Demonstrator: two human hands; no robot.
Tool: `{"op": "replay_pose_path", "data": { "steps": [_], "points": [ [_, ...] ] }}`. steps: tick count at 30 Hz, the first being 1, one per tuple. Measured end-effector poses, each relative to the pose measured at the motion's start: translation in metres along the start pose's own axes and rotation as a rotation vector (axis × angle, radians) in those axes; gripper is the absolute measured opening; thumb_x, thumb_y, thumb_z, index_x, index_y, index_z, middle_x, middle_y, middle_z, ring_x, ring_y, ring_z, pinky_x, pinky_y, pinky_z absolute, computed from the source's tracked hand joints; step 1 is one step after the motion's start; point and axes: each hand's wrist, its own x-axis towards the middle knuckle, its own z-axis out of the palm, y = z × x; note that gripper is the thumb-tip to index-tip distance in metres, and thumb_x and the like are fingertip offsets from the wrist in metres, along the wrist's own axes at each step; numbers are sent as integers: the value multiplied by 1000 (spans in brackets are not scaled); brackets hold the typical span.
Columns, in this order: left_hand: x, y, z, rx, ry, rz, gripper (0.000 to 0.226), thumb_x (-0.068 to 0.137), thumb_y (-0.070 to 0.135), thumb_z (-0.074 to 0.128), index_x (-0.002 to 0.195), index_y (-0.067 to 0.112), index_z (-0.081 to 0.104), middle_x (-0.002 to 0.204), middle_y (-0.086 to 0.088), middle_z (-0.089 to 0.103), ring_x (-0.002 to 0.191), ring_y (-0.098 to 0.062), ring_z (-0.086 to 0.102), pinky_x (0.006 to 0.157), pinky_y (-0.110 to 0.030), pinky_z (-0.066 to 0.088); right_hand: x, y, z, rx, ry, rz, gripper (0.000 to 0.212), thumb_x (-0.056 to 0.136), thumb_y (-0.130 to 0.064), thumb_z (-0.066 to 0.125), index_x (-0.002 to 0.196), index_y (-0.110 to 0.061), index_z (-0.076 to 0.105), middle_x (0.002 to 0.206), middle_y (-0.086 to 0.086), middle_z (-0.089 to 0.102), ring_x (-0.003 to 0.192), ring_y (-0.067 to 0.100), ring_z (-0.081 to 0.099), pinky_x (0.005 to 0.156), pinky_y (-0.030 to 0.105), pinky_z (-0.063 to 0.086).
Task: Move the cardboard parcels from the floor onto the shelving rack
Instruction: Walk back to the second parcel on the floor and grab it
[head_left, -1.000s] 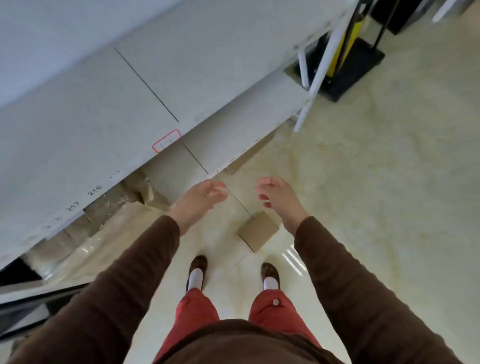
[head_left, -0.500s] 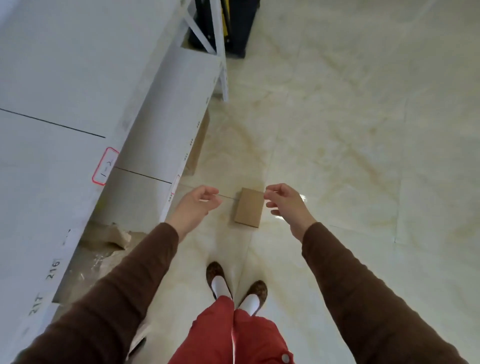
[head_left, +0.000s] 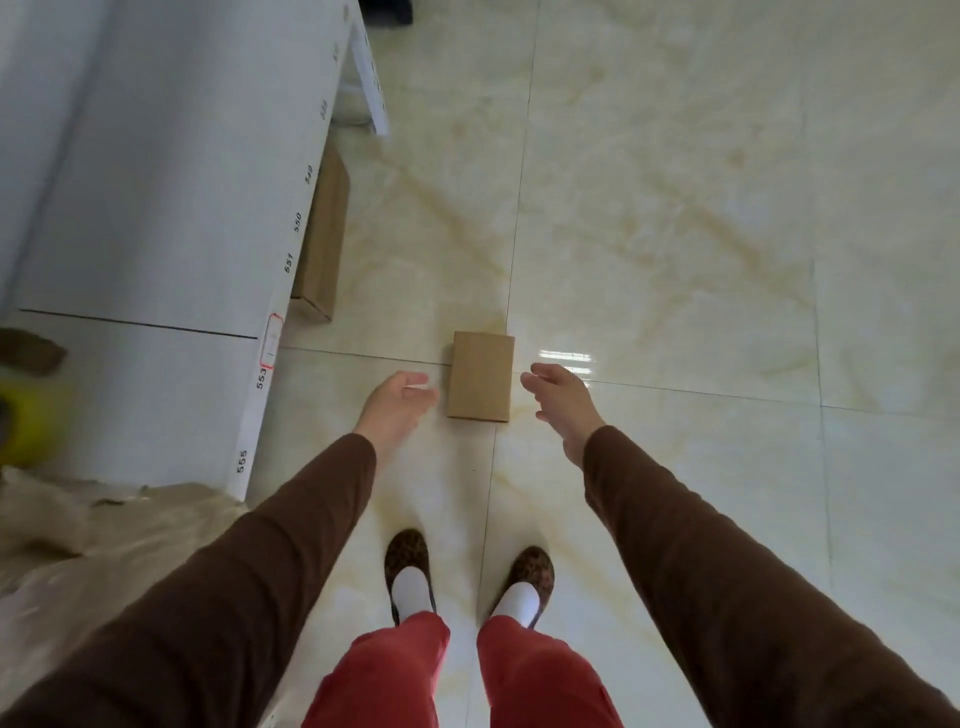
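— Since the small box (head_left: 481, 376) lies flat on the floor (head_left: 675, 260) between both empty hands, how will it handle?

— Probably light and stiff. Left hand (head_left: 397, 402) and right hand (head_left: 561, 395), fingers loosely apart, should take its long sides.

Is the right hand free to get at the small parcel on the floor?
Probably yes. The right hand is open and empty beside the small parcel, with bare floor around it and nothing in between; she likely must bend lower.

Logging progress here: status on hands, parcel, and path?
Left hand open, empty. Right hand open, empty. Small parcel flat on floor between them, untouched. Nothing blocking it.
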Motion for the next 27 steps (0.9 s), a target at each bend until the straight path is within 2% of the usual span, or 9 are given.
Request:
{"op": "replay_pose_path", "data": {
  "steps": [2, 4, 10, 14, 17, 19, 22, 24, 27],
  "points": [
    [31, -21, 9, 3, -7, -13, 35, 99, 15, 64, 134, 13, 57, 111, -7, 61, 90, -18, 59, 71, -23, 44, 29, 24, 10, -3, 6, 17, 53, 98, -23, 62, 148, -8, 53, 144, 6, 58, 133, 24, 55, 116, 46, 42],
    [61, -42, 17, 16, -21, -26, 43, 100, 14, 64, 141, 8, 55, 119, -10, 60, 103, -23, 58, 74, -24, 44, 58, 47, 19, -16, 10, 33, 54, 98, -23, 61, 150, -8, 51, 147, 7, 56, 134, 25, 54, 116, 46, 42],
    [146, -96, 38, 100, -55, -44, 52, 98, 26, 64, 147, 11, 52, 142, -13, 61, 117, -24, 60, 104, -35, 46, 141, 101, 36, -36, 6, 105, 56, 99, -24, 61, 151, -9, 49, 144, 8, 56, 124, 24, 54, 117, 46, 41],
    [199, -122, 48, 125, -85, -89, 68, 99, 29, 64, 160, 13, 37, 163, -12, 42, 145, -29, 48, 120, -41, 36, 191, 128, 48, -60, -20, 143, 63, 98, -23, 61, 156, -10, 41, 157, 10, 48, 141, 29, 48, 118, 47, 40],
    [230, -135, 57, 144, -112, -112, 75, 101, 31, 61, 165, 13, 25, 171, -10, 30, 155, -28, 36, 125, -39, 29, 221, 141, 58, -81, -40, 154, 68, 100, -21, 58, 161, -10, 31, 163, 8, 38, 145, 28, 43, 118, 42, 37],
    [250, -144, 61, 141, -160, -137, 81, 99, 38, 60, 166, 14, 21, 172, -7, 27, 157, -27, 32, 126, -39, 26, 235, 146, 62, -82, -51, 175, 67, 101, -20, 55, 162, -10, 29, 159, 6, 42, 141, 26, 46, 110, 37, 39],
    [286, -170, 68, 65, -242, -178, 99, 80, 55, 63, 165, 20, 27, 169, -3, 37, 154, -21, 37, 128, -39, 24, 249, 151, 65, -68, -97, 223, 39, 101, -15, 50, 140, -11, 55, 127, 3, 57, 110, 20, 51, 86, 32, 42],
    [294, -174, 72, 42, -216, -165, 80, 86, 47, 59, 158, 17, 40, 158, -1, 52, 145, -20, 49, 125, -39, 31, 250, 151, 63, -56, -111, 227, 31, 100, -15, 48, 128, -16, 62, 119, 0, 60, 105, 19, 51, 85, 32, 40],
    [259, -143, 73, 42, -171, -75, 42, 95, 35, 55, 135, 21, 59, 139, -1, 67, 129, -22, 61, 119, -41, 40, 239, 139, 56, 17, -91, 191, 32, 100, -15, 48, 129, -17, 61, 114, -4, 64, 99, 13, 56, 77, 26, 41]
  ]
}}
